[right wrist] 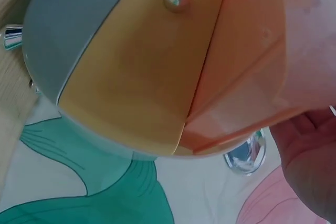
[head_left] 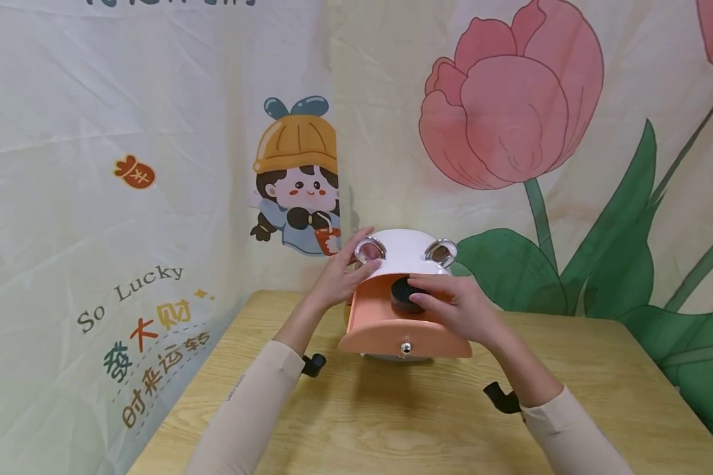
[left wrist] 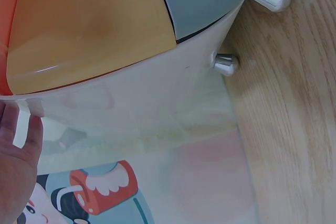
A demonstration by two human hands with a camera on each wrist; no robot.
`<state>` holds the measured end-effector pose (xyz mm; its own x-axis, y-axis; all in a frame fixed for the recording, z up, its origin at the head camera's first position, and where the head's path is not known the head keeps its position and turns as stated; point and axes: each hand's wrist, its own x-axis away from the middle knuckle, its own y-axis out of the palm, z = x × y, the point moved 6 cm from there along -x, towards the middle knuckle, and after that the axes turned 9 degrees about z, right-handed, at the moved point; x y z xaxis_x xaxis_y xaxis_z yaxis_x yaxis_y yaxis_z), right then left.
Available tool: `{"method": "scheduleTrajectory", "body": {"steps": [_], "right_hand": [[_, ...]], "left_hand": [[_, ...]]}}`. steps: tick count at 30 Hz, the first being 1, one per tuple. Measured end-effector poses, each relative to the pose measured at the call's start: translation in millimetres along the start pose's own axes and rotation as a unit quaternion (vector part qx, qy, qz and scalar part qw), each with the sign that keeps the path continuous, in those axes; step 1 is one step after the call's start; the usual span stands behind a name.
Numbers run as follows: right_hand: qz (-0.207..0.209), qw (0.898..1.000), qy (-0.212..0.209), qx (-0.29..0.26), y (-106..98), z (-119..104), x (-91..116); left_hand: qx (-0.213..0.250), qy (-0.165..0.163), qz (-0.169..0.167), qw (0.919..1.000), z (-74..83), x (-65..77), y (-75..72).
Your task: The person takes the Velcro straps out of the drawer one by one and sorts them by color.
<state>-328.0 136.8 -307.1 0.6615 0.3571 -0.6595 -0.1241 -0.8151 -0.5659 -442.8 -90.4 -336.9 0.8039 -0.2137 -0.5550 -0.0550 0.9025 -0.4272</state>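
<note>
A small bear-eared drawer box (head_left: 405, 247) with a white shell and silver ears stands on the table. Its coral top drawer (head_left: 405, 338), with a silver knob, is pulled out. The left hand (head_left: 340, 274) rests against the shell around one ear, thumb in front and fingers toward the side. In the left wrist view, its fingertips touch the shell's edge. Over the drawer, the right hand (head_left: 460, 307) pinches a small round black object (head_left: 403, 297) between thumb and fingers. That object is inside the drawer in the head view and hidden in the right wrist view.
Below the coral drawer are a yellow drawer (right wrist: 136, 61) and a grey-blue drawer (right wrist: 73, 30), both closed. Silver feet (left wrist: 226, 64) hold the box off the wooden table (head_left: 392, 422). A printed cloth (head_left: 386, 119) hangs behind. Black wrist-camera parts (head_left: 502, 398) stick out beside the forearms.
</note>
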Motion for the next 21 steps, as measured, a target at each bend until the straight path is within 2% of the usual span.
{"method": "scheduleTrajectory", "body": {"steps": [3,5,10,15,21], "right_hand": [[-0.029,0.999,0.035,-0.002,1.1,6.6,-1.2],[-0.042,0.998,0.042,0.016,1.8,8.8,-1.0],[-0.065,0.996,0.032,0.054,3.5,8.0,-2.7],[-0.091,0.994,0.016,0.05,6.4,8.1,-4.1],[-0.143,0.988,0.046,0.041,11.2,13.0,-1.8]], "left_hand": [[-0.001,-0.001,0.001,1.0,-1.2,0.0,0.7],[-0.001,0.0,0.002,1.0,-1.9,0.1,1.0],[0.0,0.002,0.003,1.0,-2.0,-0.5,0.9],[0.003,0.001,0.002,1.0,-1.2,-0.2,0.0],[0.007,0.002,-0.001,1.0,-0.8,0.0,0.1]]}}
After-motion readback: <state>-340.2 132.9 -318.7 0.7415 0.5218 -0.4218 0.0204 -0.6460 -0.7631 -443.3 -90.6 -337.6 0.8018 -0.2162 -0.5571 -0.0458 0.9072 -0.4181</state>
